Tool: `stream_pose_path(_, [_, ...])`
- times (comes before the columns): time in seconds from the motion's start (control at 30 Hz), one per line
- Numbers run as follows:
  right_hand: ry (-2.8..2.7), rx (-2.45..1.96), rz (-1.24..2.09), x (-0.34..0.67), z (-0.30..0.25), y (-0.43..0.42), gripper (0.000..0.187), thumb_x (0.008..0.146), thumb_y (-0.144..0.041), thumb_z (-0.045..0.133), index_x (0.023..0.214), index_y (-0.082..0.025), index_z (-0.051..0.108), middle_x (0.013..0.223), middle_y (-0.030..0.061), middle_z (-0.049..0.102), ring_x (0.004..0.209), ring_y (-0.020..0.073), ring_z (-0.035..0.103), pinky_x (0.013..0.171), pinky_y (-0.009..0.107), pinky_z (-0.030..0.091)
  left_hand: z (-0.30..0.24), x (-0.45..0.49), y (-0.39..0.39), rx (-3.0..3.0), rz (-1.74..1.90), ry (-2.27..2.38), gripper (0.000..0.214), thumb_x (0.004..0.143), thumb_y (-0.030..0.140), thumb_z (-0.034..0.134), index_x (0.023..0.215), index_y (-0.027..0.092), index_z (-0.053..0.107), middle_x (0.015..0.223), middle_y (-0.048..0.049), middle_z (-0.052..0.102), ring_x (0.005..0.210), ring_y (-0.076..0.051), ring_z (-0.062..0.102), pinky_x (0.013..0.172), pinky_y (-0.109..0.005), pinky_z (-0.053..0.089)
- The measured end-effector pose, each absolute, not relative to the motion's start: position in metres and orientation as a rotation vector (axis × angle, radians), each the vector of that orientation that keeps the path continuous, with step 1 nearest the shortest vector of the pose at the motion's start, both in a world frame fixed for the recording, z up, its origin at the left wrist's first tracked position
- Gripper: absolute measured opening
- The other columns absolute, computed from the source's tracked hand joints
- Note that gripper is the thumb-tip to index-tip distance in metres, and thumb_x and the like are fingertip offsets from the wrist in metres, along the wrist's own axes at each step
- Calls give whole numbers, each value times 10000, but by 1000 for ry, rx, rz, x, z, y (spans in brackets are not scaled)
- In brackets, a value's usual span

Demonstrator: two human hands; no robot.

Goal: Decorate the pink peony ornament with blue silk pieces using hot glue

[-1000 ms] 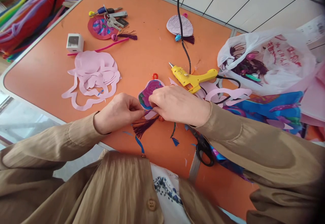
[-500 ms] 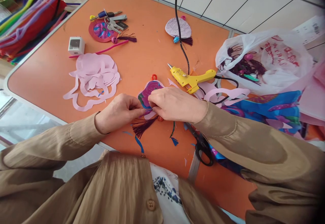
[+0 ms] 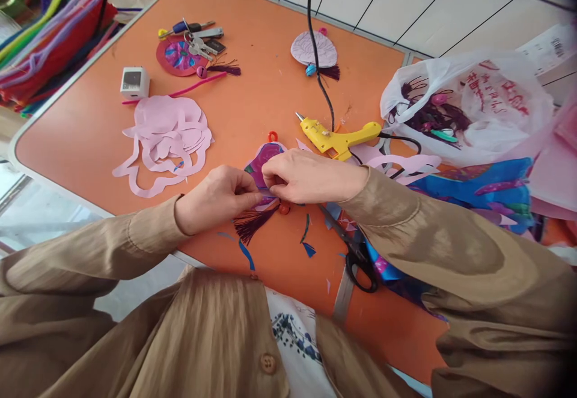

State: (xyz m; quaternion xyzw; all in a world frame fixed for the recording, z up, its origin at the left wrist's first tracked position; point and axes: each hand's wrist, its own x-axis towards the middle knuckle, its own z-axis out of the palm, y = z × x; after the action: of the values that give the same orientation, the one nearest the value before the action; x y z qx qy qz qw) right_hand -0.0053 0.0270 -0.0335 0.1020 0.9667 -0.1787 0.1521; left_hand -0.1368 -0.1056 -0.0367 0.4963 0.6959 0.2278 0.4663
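Black-handled scissors (image 3: 362, 269) are lying nearest me on the orange surface (image 3: 265, 94). Beyond them, my left grip (image 3: 219, 198) and right grip (image 3: 311, 175), both pinched together, are meeting over the lower part of a flat, purple-and-blue ornament (image 3: 259, 162); I cannot tell what sits between the fingertips. Farther off, a yellow plastic glue gun (image 3: 334, 141) is resting.
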Motion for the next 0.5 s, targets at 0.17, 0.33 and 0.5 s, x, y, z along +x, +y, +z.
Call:
stream_pose_path(0.17, [2757, 299, -494, -5, -32, 27, 156, 834, -119, 536, 746, -217, 619, 850, 35, 717, 776, 194, 635, 604, 325, 396, -31, -133, -106, 993, 577, 1721, 283, 850, 274, 664, 619, 115, 633, 538, 10, 606, 496, -58, 481, 479, -169, 362])
stream_pose_path(0.33, [2764, 282, -505, -6, -32, 27, 163, 820, -111, 548, 742, -230, 628, 818, 31, 722, 760, 191, 633, 596, 324, 395, -25, -128, -104, 700, 595, 1706, 273, 885, 152, 612, 612, 130, 608, 516, 19, 628, 391, -50, 489, 405, -160, 385])
stream_pose_path(0.5, [2767, 283, -540, -6, -32, 28, 170, 815, -104, 563, 725, -231, 629, 828, 37, 726, 775, 196, 644, 606, 328, 407, -22, -127, -101, 533, 542, 1641, 303, 916, 127, 569, 618, 130, 623, 524, 11, 650, 377, -70, 546, 370, -163, 408])
